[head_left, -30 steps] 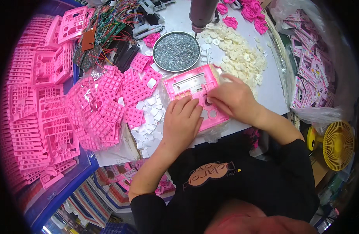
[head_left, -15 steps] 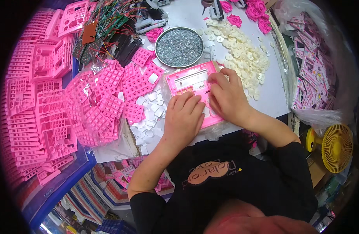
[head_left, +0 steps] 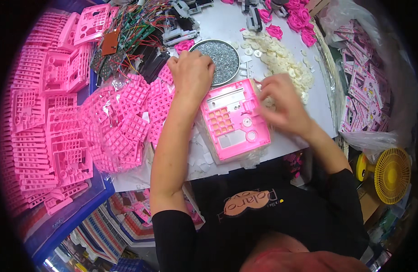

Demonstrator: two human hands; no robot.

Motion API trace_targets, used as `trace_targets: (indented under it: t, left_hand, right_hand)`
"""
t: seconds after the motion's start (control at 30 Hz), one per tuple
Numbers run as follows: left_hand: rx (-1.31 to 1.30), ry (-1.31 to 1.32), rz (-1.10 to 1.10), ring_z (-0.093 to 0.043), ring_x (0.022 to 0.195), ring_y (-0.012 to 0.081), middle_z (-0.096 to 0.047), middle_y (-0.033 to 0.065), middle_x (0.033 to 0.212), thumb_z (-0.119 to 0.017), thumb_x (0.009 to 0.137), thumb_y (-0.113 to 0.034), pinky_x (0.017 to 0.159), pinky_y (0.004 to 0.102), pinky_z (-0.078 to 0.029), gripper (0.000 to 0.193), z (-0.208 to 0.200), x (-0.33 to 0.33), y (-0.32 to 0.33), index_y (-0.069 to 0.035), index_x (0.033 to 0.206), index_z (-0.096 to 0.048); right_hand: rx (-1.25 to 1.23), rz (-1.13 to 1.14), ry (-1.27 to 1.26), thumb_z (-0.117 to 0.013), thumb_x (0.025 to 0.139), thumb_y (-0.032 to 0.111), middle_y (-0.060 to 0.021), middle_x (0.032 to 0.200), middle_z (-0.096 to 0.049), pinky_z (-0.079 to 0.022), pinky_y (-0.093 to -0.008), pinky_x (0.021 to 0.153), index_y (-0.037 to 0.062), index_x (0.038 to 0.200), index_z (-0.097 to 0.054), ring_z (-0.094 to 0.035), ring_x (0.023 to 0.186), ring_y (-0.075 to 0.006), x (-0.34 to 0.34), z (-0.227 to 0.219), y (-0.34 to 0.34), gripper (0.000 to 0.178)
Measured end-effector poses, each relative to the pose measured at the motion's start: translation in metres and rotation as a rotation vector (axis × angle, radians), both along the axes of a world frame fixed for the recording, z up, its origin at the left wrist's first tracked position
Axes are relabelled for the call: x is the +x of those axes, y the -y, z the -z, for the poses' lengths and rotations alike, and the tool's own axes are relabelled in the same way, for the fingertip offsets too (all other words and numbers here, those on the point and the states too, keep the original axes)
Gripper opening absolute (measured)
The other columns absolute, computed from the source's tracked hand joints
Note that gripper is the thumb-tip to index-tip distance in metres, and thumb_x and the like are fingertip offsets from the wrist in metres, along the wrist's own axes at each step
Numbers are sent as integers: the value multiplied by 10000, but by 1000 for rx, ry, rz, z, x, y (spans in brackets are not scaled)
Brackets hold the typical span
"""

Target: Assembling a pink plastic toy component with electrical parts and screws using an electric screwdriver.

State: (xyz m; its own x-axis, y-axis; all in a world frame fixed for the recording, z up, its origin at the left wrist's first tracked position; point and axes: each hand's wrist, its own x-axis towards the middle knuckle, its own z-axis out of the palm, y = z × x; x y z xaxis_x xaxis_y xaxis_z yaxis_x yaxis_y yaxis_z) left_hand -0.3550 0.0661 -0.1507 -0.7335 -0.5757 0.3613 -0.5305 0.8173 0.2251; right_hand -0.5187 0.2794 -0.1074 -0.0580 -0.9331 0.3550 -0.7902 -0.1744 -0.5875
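Head-worn fisheye, facing down over table [head_left: 324, 109], near; edges perhaps warped

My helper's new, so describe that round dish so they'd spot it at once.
On the white tabletop, find the pink casing, then look just beyond its far edge, by the left hand. There's a round dish with a pale rim, full of silvery-grey bits, unlike the pink keypads and cream discs nearby.
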Motion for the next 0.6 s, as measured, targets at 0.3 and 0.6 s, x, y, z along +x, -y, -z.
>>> trace_targets:
  t: [0.3,0.6]
  left_hand:
    - [-4,73,-30,-652,867,264,-701,79,839,-633,918,-314,849,489,-385,265,3,-18,6,-116,784,-747]
    - [220,-270,224,-632,764,208,-702,9,842,-735,849,-133,874,445,-340,39,-36,45,-93,-128,868,-703]
  right_hand:
    - [-294,-68,848,-769,869,120,-73,1009,-706,-539,-294,765,13,1390,-467,-686,896,-167,-81,-97,116,612]
    - [-91,-202,1006,-693,912,166,4,739,-588,-445,-236,563,8,1218,-553,-576,643,-91,7,-58,65,372]
